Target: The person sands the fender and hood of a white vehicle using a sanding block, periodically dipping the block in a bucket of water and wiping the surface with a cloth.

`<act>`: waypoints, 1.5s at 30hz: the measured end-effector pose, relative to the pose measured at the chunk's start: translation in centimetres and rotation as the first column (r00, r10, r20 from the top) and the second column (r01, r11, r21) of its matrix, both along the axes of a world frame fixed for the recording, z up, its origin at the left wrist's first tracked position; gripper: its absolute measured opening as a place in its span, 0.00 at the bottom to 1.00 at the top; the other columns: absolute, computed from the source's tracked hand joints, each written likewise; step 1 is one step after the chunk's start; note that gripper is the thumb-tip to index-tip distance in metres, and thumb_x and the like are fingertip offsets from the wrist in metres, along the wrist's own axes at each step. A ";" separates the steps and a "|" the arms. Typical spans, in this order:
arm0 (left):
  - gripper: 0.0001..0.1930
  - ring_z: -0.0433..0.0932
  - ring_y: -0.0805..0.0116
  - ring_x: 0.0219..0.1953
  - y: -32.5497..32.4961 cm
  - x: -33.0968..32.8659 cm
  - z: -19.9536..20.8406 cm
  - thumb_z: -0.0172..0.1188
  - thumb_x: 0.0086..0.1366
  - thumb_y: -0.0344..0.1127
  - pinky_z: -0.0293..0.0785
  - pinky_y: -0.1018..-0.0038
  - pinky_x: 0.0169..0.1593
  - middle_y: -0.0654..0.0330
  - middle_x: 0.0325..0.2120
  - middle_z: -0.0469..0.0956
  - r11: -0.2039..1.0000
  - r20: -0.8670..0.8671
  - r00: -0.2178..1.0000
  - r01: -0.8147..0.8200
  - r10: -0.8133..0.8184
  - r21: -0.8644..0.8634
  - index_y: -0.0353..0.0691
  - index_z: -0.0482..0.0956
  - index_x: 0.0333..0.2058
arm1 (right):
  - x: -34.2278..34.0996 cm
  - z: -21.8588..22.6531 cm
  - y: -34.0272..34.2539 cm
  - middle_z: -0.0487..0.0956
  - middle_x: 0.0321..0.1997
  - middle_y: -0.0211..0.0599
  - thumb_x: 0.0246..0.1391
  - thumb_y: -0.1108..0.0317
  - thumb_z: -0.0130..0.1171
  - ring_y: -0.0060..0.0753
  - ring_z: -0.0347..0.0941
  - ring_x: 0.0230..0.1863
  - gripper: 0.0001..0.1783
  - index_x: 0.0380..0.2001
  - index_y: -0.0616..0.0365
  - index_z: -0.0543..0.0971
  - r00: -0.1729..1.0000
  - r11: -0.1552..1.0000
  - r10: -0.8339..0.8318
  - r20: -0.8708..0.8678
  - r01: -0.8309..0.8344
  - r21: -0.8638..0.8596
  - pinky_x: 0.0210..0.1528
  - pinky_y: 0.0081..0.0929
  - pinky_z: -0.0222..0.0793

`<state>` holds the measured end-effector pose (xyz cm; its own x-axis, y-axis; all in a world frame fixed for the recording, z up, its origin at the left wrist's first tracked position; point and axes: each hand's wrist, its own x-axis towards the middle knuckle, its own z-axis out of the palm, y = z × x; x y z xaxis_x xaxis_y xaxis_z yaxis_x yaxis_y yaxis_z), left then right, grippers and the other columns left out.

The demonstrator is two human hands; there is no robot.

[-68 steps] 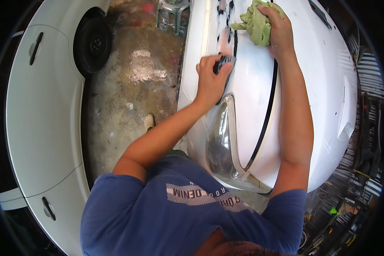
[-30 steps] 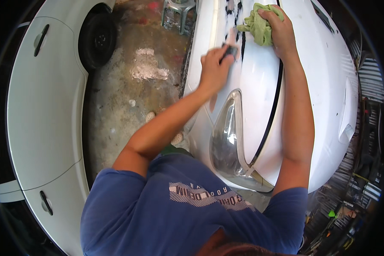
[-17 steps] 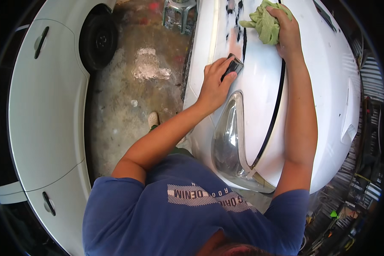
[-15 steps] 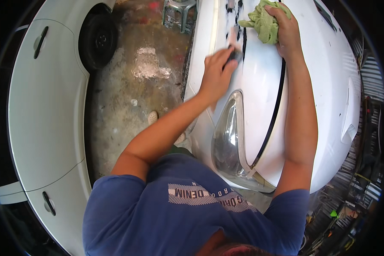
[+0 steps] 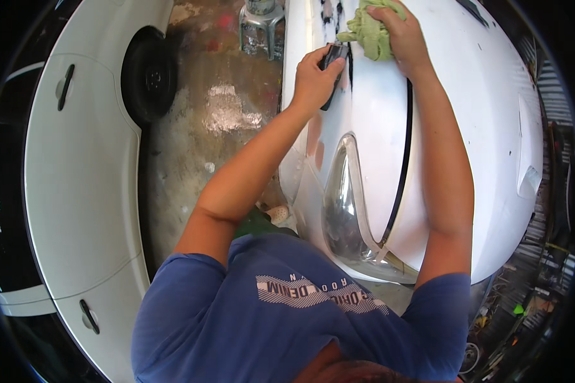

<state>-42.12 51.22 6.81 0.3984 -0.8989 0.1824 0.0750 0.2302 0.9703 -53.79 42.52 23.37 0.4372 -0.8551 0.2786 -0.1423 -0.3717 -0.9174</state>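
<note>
My left hand (image 5: pixel 316 80) grips a dark sanding block (image 5: pixel 334 62) against the white car's body, close to the dark gap beside the hood. The block's exact kind is partly hidden by my fingers. A crumpled light-green cloth (image 5: pixel 372 33) is bunched in my right hand (image 5: pixel 402 41), resting on the hood (image 5: pixel 380 121) just right of the block. Black and pinkish patches (image 5: pixel 329 13) mark the panel beyond my left hand. Nearer me lies the clear headlight (image 5: pixel 345 207), with a bare brownish patch (image 5: pixel 314 137) on the panel left of it.
A pale car (image 5: pixel 86 166) with dark door handles stands along the left side. Between the cars, the stained floor (image 5: pixel 185 153) has a wet shiny spot. A grey stool (image 5: pixel 262 22) stands at the far side. Cluttered tools and parts (image 5: pixel 524 313) lie at the lower right.
My left hand with the block has moved up and slightly left in the picture, and the block shows more plainly. My right hand and the cloth have shifted a little left.
</note>
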 end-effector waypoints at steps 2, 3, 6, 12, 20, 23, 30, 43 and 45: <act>0.25 0.77 0.75 0.42 -0.1 0.6 -0.2 0.60 0.72 0.41 0.74 0.76 0.48 0.58 0.43 0.80 0.996 -0.039 0.997 0.074 -0.072 0.056 0.32 0.74 0.62 | -0.1 -0.1 0.0 0.80 0.35 0.33 0.58 0.68 0.58 0.25 0.76 0.35 0.10 0.40 0.61 0.79 0.999 1.000 0.014 0.048 -0.015 0.022 0.40 0.25 0.73; 0.24 0.77 0.69 0.47 0.1 0.9 0.1 0.60 0.72 0.40 0.73 0.73 0.52 0.51 0.46 0.79 0.986 -0.084 0.990 0.126 -0.117 0.110 0.32 0.75 0.62 | -0.3 -0.1 0.1 0.80 0.34 0.32 0.57 0.68 0.58 0.25 0.76 0.35 0.10 0.40 0.61 0.79 0.995 0.998 0.040 0.088 -0.045 0.053 0.40 0.25 0.73; 0.24 0.78 0.71 0.45 0.6 2.3 1.3 0.58 0.74 0.37 0.75 0.74 0.48 0.54 0.49 0.77 0.958 -0.160 0.958 0.259 -0.239 0.121 0.35 0.72 0.65 | -0.8 -0.2 -0.3 0.79 0.33 0.32 0.58 0.67 0.58 0.25 0.75 0.35 0.10 0.40 0.61 0.78 0.999 0.999 0.035 0.026 -0.034 -0.030 0.40 0.25 0.73; 0.32 0.81 0.74 0.36 0.1 4.1 1.9 0.75 0.57 0.34 0.80 0.76 0.41 0.59 0.37 0.81 0.949 -0.268 0.923 0.306 -0.277 0.075 0.27 0.72 0.56 | -0.7 0.3 0.2 0.80 0.37 0.34 0.58 0.67 0.59 0.26 0.76 0.37 0.13 0.44 0.62 0.78 0.998 0.998 0.059 0.033 -0.058 -0.040 0.41 0.27 0.73; 0.20 0.82 0.68 0.33 -0.2 2.6 0.5 0.65 0.65 0.34 0.79 0.70 0.38 0.55 0.38 0.81 0.989 -0.186 0.980 0.085 -0.062 0.117 0.33 0.71 0.51 | -0.6 1.3 1.1 0.81 0.43 0.41 0.58 0.66 0.60 0.29 0.77 0.43 0.18 0.49 0.65 0.78 0.993 0.990 -0.014 -0.120 -0.003 -0.142 0.48 0.28 0.74; 0.23 0.83 0.62 0.32 0.4 2.4 0.7 0.64 0.65 0.38 0.79 0.65 0.39 0.51 0.38 0.82 0.990 0.103 0.995 -0.031 0.017 0.135 0.33 0.71 0.54 | -0.1 1.5 1.6 0.82 0.41 0.41 0.57 0.66 0.60 0.29 0.78 0.41 0.18 0.48 0.65 0.78 0.993 0.986 -0.024 -0.118 0.004 -0.166 0.46 0.27 0.74; 0.15 0.80 0.73 0.31 6.0 -0.4 1.3 0.66 0.64 0.33 0.77 0.74 0.35 0.59 0.33 0.83 0.986 0.110 0.994 -0.017 -0.001 0.166 0.31 0.79 0.47 | -0.5 0.3 0.2 0.82 0.36 0.38 0.57 0.66 0.60 0.28 0.78 0.35 0.15 0.44 0.64 0.79 0.998 0.996 0.069 0.000 -0.069 -0.050 0.41 0.27 0.75; 0.18 0.83 0.66 0.33 1.6 1.5 -0.2 0.66 0.62 0.39 0.79 0.67 0.38 0.53 0.32 0.84 0.974 0.245 0.962 -0.165 0.124 0.153 0.30 0.78 0.45 | 0.0 0.8 0.8 0.81 0.34 0.34 0.58 0.69 0.57 0.25 0.78 0.34 0.09 0.39 0.62 0.80 0.977 0.984 0.087 0.194 -0.114 0.134 0.37 0.25 0.75; 0.22 0.84 0.59 0.32 -1.3 3.4 1.4 0.67 0.60 0.42 0.79 0.65 0.38 0.48 0.32 0.84 0.964 0.302 0.942 -0.203 0.144 0.172 0.30 0.77 0.45 | 0.1 0.8 0.8 0.81 0.34 0.34 0.58 0.68 0.58 0.25 0.78 0.34 0.09 0.39 0.62 0.80 0.988 0.990 0.091 0.121 -0.103 0.094 0.37 0.24 0.75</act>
